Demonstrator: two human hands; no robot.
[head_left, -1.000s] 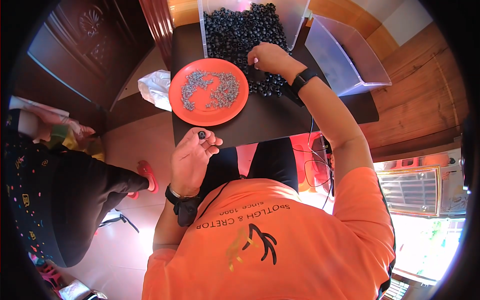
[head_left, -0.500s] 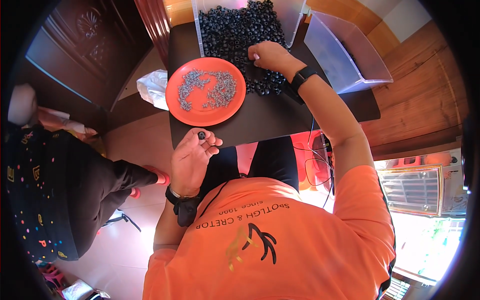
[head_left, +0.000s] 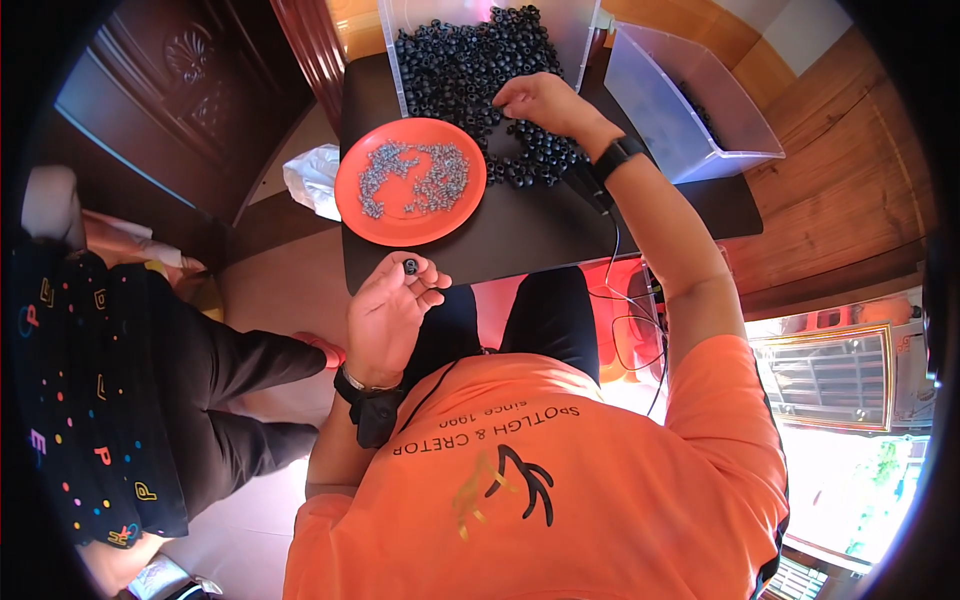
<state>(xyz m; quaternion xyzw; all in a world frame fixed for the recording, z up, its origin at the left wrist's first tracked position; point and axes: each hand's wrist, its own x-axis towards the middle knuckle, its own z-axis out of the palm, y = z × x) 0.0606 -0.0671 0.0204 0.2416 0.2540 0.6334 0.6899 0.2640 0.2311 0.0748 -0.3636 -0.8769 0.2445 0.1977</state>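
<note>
Left hand (head_left: 386,312) pinches a small black cylinder (head_left: 410,266); right hand (head_left: 548,103) curls, grip unclear. A round orange plate (head_left: 410,232) holds tiny silvery pieces (head_left: 443,180).

Dark lettering (head_left: 487,437) is printed on the near orange shirt (head_left: 620,500); coloured letters (head_left: 102,457) are scattered over the black garment (head_left: 95,360) at left.

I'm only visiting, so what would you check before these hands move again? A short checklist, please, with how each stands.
1. Left hand holds a small black part: ok.
2. Right hand at the pile of black parts: ok.
3. Piece gripped in the right fingers: cannot tell.
4. Silvery pieces lying on the orange plate: ok.
5. Pile all inside the clear bin: not ok, many lie on the dark table.
</note>
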